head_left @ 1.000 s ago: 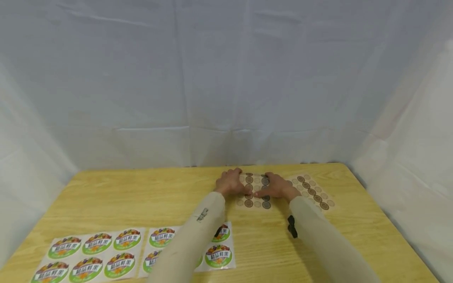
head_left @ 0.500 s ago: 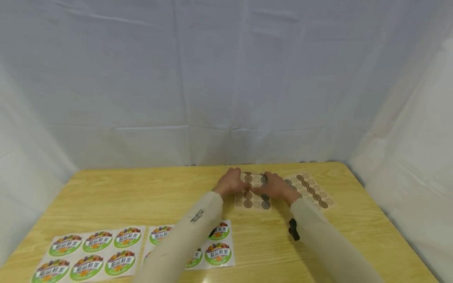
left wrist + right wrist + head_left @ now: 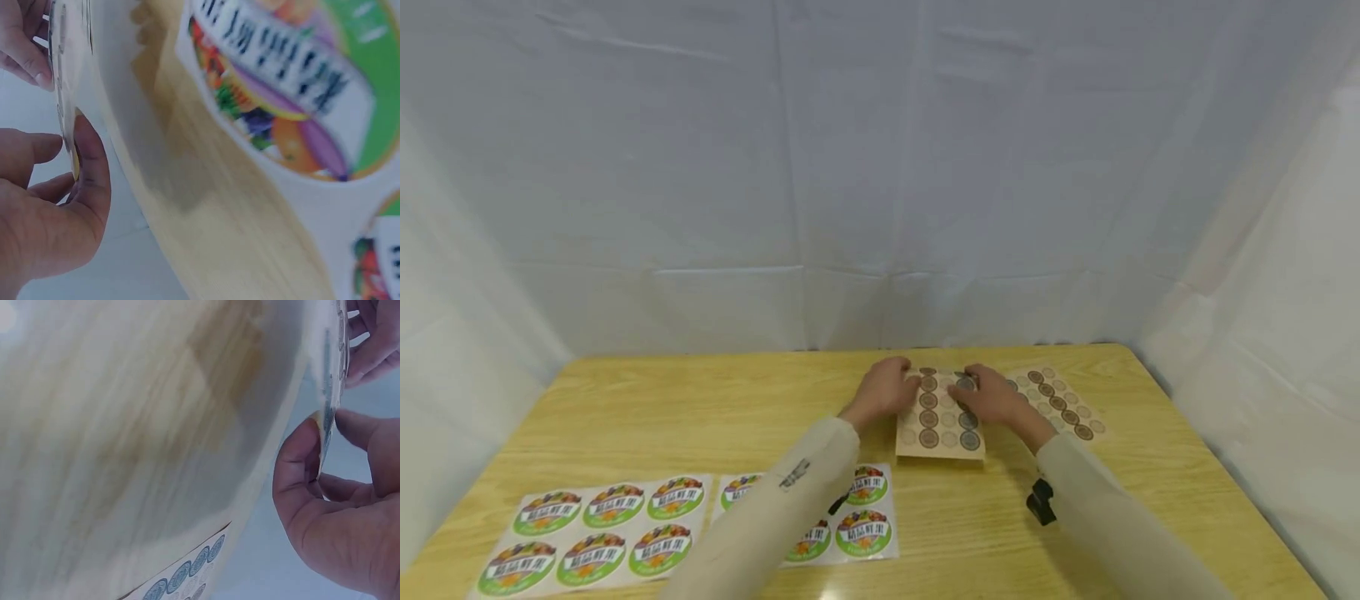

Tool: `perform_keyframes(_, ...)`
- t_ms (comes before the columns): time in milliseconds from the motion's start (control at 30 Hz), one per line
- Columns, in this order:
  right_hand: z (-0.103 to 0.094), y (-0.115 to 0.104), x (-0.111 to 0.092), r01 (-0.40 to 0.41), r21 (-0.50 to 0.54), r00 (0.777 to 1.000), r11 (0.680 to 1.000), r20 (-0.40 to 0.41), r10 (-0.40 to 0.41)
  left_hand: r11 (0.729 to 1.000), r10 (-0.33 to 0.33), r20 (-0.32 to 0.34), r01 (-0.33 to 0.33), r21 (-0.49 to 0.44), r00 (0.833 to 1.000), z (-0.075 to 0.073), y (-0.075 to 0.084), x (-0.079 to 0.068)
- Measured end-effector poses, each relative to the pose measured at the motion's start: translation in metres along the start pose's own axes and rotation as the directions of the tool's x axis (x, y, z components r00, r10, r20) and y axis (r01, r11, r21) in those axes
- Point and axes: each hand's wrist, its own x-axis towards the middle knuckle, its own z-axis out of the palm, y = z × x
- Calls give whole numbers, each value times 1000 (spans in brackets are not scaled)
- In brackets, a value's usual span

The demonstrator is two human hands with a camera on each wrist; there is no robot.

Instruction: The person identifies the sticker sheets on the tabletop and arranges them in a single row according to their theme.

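Note:
A tan sheet of round stickers (image 3: 938,421) is raised off the table near its back edge, with its near edge clear of the wood. My left hand (image 3: 883,390) pinches its left side; in the left wrist view the thumb lies on one face and the fingers (image 3: 92,169) curl behind the other. On the opposite side my right hand (image 3: 992,396) pinches the sheet the same way, and the fingers (image 3: 294,465) show behind it in the right wrist view. A second tan sheet of round stickers (image 3: 1067,406) lies flat, just right of my right hand.
Two white sheets of fruit-label stickers lie at the front left: one sheet (image 3: 696,546) in full view and another sheet (image 3: 886,542) partly under my left sleeve (image 3: 790,500). The wooden table (image 3: 1120,492) meets a white cloth backdrop (image 3: 865,208).
The sheet between my hands lay flat before and now stands lifted off the table. Both thumbs have drawn apart toward its sides. The other sheets have stayed put.

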Motion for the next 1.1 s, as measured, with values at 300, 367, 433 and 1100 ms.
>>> perform_keyframes(300, 7, 5, -22, 65, 10, 996, 998, -68, -64, 995, 28, -31, -31, -92, 999, 2, -7, -23)
perform_keyframes(367, 9, 5, -26, 75, 42, 995, 996, -72, -72, 994, 24, -39, -28, -103, 999, 2, -8, -27)
perform_keyframes(433, 11, 6, -32, 82, 67, 994, 994, -70, -78, 993, 24, -33, -27, -116, 999, 4, -9, -32)
perform_keyframes(1100, 27, 29, -69, 92, 163, 994, 982, 39, -100, 1000, 15, 59, -13, -28, 998, 17, -9, -70)
